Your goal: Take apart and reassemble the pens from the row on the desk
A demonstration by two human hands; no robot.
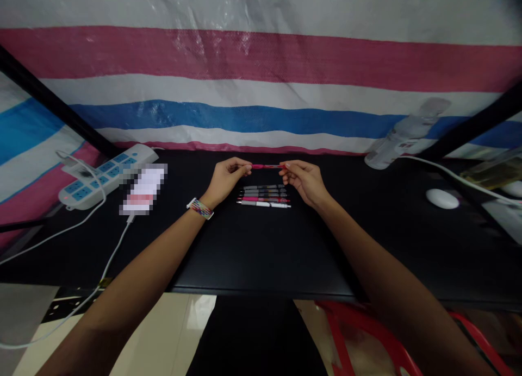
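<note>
A red pen (267,166) is stretched level between my two hands, just beyond a row of pens. My left hand (229,176) pinches its left end, and a woven band circles that wrist. At the pen's right end, the thumb and fingers of my right hand (304,179) are closed on it. Nearer to me, several pens lie side by side on the black table (261,251). A white pen (264,204) is closest in that row, with a pink pen (261,199) behind it and darker grey pens (265,190) farther back.
On the left are a white power strip (108,176) and a phone (144,188) with a charging cable. A clear bottle (387,148) and a white mouse (442,198) stand on the right. A striped sheet (261,61) hangs behind. A red chair (359,327) is below.
</note>
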